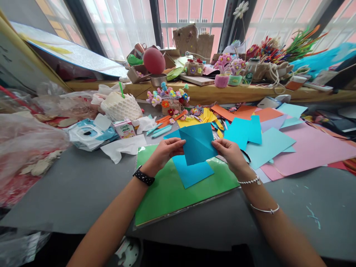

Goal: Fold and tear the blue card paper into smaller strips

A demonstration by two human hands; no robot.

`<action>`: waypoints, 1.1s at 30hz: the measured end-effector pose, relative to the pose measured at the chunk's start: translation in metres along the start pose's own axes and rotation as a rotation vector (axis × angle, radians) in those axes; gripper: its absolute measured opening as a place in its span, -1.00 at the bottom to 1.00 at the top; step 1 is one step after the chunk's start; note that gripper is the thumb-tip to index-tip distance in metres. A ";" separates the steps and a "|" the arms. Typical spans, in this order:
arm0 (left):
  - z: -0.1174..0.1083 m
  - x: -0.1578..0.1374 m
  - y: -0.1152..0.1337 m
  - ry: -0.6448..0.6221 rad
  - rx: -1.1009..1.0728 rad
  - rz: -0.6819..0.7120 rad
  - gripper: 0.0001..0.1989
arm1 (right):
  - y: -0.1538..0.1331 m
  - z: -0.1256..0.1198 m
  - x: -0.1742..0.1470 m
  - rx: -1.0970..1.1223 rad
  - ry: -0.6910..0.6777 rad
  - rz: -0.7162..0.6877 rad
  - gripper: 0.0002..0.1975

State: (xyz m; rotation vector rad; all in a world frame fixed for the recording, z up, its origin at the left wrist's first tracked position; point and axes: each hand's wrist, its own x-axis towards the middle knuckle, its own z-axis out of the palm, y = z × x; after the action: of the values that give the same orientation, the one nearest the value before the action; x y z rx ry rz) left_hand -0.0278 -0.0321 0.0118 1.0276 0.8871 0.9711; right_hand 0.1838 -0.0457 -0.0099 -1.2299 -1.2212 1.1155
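Barred windows [191, 15] stand at 12 o'clock behind a grey tabletop [91, 178]. Take the held blue sheet [198, 142] as the clock centre; it is raised above a green pack [172, 204]. Left grip [169, 148]: pinched on the sheet's edge at 9 o'clock. Right grip [229, 152]: pinched on the edge at 3 o'clock.

Work completed: a slanting crease shows across the held sheet. Work outstanding: the sheet is spread open, with no fold closed; preparation appears to be at an early stage. How many folds remain cannot be determined.

Stock: a second blue sheet [191, 174] lies on the pack at 6 o'clock; loose blue sheets [236, 129] lie between 2 and 3 o'clock. Pale-blue folded pieces [161, 131] lie between 9 and 10 o'clock.
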 end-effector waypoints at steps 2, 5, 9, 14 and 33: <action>0.001 -0.001 0.001 -0.016 -0.026 -0.007 -0.81 | 0.000 0.002 -0.001 0.051 -0.046 0.045 -0.71; 0.002 -0.003 0.002 -0.029 -0.020 -0.019 -0.80 | 0.001 0.005 -0.001 0.050 -0.084 0.030 -0.72; 0.003 -0.003 0.001 -0.062 -0.014 -0.016 -0.81 | 0.007 0.011 -0.001 -0.043 -0.058 -0.083 -0.74; 0.001 -0.002 -0.001 -0.071 -0.011 0.038 -0.83 | 0.007 0.021 -0.007 -0.128 -0.049 -0.237 -0.65; 0.004 -0.004 -0.007 -0.152 0.187 0.169 -0.70 | -0.012 0.040 -0.032 -0.187 -0.328 -0.346 -0.57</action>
State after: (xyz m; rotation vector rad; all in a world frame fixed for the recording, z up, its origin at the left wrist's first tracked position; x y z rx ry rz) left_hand -0.0239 -0.0388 0.0064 1.3351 0.7844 0.9484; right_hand 0.1416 -0.0755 -0.0009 -0.9421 -1.7462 0.9826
